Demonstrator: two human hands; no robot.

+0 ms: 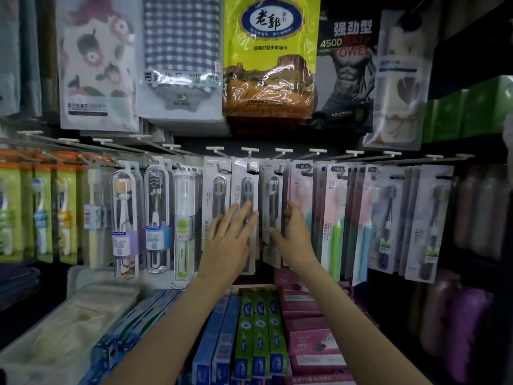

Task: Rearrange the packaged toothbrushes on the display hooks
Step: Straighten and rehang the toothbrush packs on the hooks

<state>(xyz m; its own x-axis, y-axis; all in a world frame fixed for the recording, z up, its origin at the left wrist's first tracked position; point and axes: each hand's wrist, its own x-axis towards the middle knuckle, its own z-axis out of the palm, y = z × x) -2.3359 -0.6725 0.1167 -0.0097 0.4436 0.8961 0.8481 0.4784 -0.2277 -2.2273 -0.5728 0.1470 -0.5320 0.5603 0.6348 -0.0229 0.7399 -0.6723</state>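
A row of packaged toothbrushes hangs from display hooks (251,154) across the middle of the view. My left hand (230,237) lies flat with straight fingers on the white-carded dark toothbrush packs (244,187) in the centre. My right hand (294,232) grips the right edge of the neighbouring grey pack (273,190), fingers curled behind it, thumb at the front. Pink and green packs (333,207) hang just right of that hand.
Clear-cased toothbrushes (125,212) and green-carded packs (41,207) hang at the left. Bath towel packets (270,56) hang above the hooks. Toothpaste boxes (259,329) and pink boxes (311,334) lie on the shelf below my arms.
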